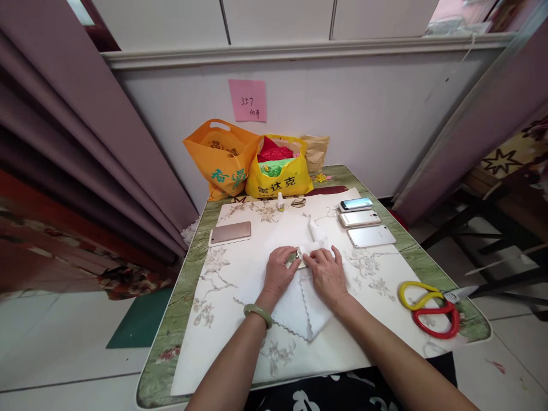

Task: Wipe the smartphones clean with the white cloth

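My left hand (280, 271), with a green bangle (258, 313) on its wrist, pinches a small, shiny metal-edged object (295, 256) between thumb and fingers. What kind of object it is stays too small to tell. My right hand (327, 278) is beside it, fingers curled and their tips on a white cloth (302, 308) at the object's right edge. The cloth lies loosely spread under both hands, its zigzag-cut edge toward me. A raised fold of the cloth stands behind the right hand.
Three phones (371, 236) lie in a row at right, another phone (231, 232) at left. Yellow-and-red scissors (430, 305) lie near the right edge. A small bottle (280, 202) and thin metal-looking item (298, 202) are farther back. An orange bag (222, 157) and yellow bag (280, 181) stand behind.
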